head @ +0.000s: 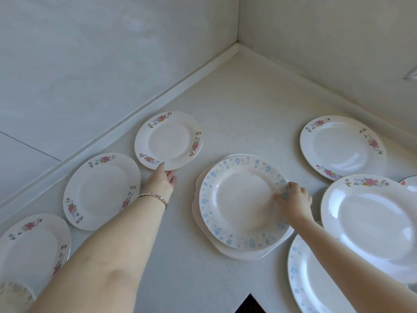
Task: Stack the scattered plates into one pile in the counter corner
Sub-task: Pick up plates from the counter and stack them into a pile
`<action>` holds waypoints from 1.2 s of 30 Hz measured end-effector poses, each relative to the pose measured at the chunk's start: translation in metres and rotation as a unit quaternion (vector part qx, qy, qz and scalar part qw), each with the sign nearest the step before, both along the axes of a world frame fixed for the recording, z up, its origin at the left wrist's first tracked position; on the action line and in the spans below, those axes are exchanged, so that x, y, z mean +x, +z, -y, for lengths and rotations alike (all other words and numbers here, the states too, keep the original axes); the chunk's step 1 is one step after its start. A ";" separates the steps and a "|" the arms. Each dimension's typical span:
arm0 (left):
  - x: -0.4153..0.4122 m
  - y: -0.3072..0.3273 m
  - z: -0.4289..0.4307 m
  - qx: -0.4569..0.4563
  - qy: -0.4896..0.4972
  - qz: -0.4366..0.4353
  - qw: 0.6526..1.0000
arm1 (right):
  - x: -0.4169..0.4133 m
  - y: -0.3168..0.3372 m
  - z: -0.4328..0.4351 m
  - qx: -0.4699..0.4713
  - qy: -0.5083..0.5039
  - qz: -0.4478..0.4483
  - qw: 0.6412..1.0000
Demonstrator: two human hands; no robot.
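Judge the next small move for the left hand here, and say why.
Probably lift the small floral plate and carry it onto the blue-flowered plate: the left hand pinches its near rim, and the right hand holds that plate's rim atop a white plate.

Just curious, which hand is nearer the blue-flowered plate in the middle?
Right. The right hand pinches the blue-flowered plate; the left hand is to its left, gripping a small pink-flowered plate.
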State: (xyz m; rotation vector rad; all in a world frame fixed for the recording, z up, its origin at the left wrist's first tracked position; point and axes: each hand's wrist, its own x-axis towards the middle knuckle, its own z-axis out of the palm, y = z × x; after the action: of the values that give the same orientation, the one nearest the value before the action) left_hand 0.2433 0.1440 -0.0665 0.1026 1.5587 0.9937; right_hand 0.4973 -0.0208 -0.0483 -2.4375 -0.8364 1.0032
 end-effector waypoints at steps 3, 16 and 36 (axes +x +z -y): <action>-0.010 -0.013 -0.018 0.011 0.016 0.030 0.999 | 0.002 0.000 -0.002 -0.015 -0.001 0.010 1.000; -0.001 0.063 0.035 0.052 -0.098 -0.001 0.994 | 0.004 0.025 -0.001 0.181 -0.101 -0.008 0.978; 0.035 0.049 0.122 -0.010 -0.521 -0.208 0.828 | 0.005 0.013 0.073 0.044 -0.014 -0.096 0.994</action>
State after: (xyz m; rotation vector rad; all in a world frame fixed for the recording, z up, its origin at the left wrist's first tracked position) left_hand 0.2787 0.0223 -0.0178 1.0979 1.5483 0.0590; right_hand 0.5021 -0.0935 -0.0357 -2.2313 -0.7617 1.1422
